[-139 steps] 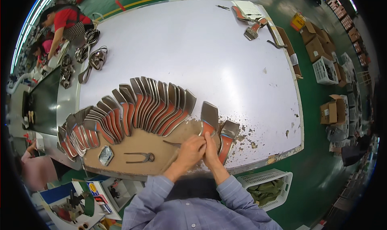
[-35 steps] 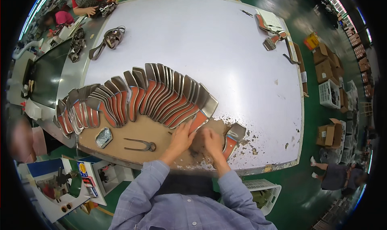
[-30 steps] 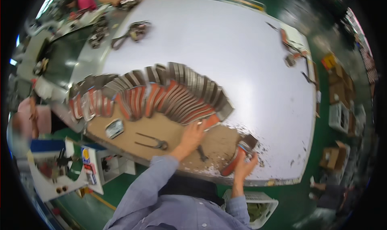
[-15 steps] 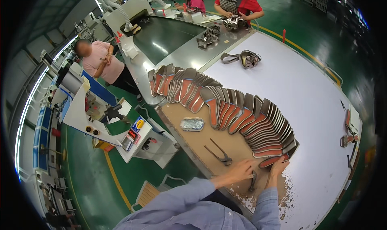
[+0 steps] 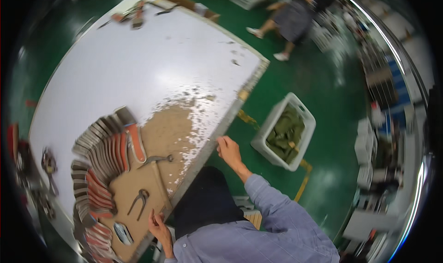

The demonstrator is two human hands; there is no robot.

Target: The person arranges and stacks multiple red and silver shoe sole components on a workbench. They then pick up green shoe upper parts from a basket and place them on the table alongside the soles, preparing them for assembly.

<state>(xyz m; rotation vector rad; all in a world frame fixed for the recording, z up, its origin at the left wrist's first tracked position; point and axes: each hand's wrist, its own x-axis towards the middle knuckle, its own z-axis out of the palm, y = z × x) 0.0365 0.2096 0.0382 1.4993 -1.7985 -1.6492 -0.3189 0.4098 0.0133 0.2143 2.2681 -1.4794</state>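
My left hand (image 5: 159, 224) hovers at the table's near edge with its fingers apart and nothing in them, close to the end of a hammer's wooden handle. The hammer (image 5: 159, 180) lies on the brown worn part of the table (image 5: 170, 120). Beyond the table edge, my right hand (image 5: 229, 151) has loosely curled fingers, with nothing visible in them. A long curved row of overlapping orange and grey shoe insoles (image 5: 108, 147) runs along the left. Between this row and my left hand lie open pincers (image 5: 138, 201) and a silvery wrapped bundle (image 5: 123, 233).
On the green floor to the right stands a white crate (image 5: 273, 154) filled with dark green pieces. A person in a grey skirt (image 5: 294, 21) is at the far side. Straps and tools (image 5: 137, 15) lie at the table's far corner. Shelving and machines line the right.
My view has swung far to the right. Both hands have come away from the work: the right has left the end insole, the left has left the hammer.
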